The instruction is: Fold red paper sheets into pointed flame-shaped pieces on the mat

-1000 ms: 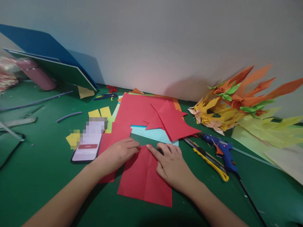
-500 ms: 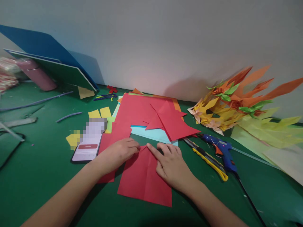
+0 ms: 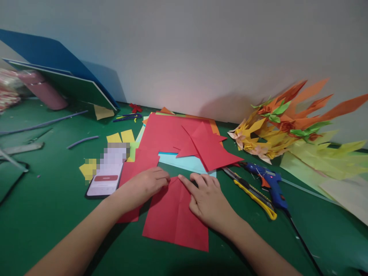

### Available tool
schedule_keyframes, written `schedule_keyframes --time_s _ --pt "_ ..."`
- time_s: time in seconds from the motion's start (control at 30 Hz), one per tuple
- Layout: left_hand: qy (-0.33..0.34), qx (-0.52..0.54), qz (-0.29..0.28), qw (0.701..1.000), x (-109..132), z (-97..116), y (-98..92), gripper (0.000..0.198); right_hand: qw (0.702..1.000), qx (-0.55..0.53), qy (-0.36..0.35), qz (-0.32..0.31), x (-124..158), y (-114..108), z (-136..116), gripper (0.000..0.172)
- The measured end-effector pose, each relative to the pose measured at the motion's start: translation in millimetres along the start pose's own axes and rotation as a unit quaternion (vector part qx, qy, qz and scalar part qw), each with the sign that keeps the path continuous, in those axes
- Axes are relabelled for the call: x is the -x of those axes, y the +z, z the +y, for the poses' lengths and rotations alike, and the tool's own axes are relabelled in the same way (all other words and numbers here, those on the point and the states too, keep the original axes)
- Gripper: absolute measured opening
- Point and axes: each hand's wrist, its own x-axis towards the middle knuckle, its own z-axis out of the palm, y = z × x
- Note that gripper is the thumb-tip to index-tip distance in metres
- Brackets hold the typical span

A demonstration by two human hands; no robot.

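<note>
A red sheet of paper (image 3: 184, 218) lies flat before me, with a crease down its middle and its far edge partly folded over. My left hand (image 3: 152, 182) is at the far left corner, its fingers together on the folded edge; their tips partly hide the paper there. On the far right part, my right hand (image 3: 208, 197) rests with the index finger stretched out, its tip touching the top of the crease. The other right fingers are bent and apart. Another red paper piece (image 3: 129, 216) lies under my left wrist.
Left of my hands is a phone (image 3: 106, 178) among yellow paper squares (image 3: 127, 135). Red folded shapes (image 3: 212, 149) lie behind on stacked paper. A box cutter (image 3: 254, 197), a blue glue gun (image 3: 271, 184) and paper flowers (image 3: 283, 122) are at right. A pink bottle (image 3: 44, 90) leans at far left.
Both hands and the red sheet stay almost where they were. The view has shifted very slightly.
</note>
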Motion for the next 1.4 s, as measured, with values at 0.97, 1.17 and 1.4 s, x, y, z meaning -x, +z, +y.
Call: schedule_keyframes --time_s 0.97,1.17,1.4 --pt "-0.047 -0.124 -0.007 0.991 -1 14 11.9 0.041 1.0 0.004 0.0 0.004 0 0 -1 0.059" --pt "-0.06 -0.094 0.005 0.994 4 12 3.5 0.032 1.0 0.001 -0.001 -0.003 0 -1 -2 0.059" --pt "-0.082 -0.052 -0.013 0.995 4 13 -3.7 0.028 1.0 -0.001 0.003 -0.002 0 -1 -2 0.06"
